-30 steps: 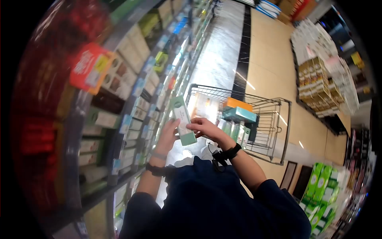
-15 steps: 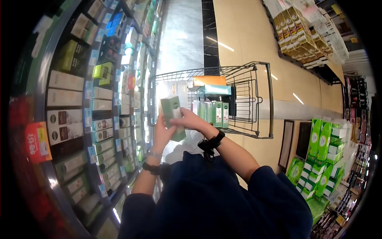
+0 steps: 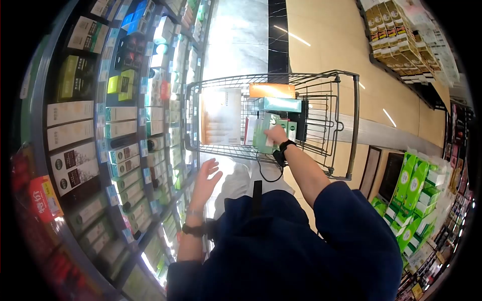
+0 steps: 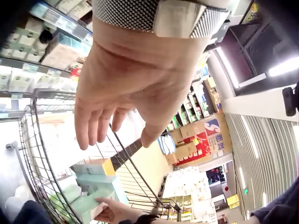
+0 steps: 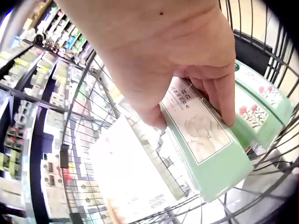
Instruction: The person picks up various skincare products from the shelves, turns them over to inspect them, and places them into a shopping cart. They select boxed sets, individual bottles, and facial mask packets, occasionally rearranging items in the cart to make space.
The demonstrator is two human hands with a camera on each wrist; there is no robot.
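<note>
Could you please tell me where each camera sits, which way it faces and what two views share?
Head: worn on the head, facing forward and down at the shopping cart; left hand, right hand and dark clothing show.
Left wrist: on that wrist, looking past the left hand toward the cart; both hands show.
Right wrist: on that wrist, looking into the cart at the green box; the right hand shows, gripping it.
Shared: both wrist views show the right hand and cart.
</note>
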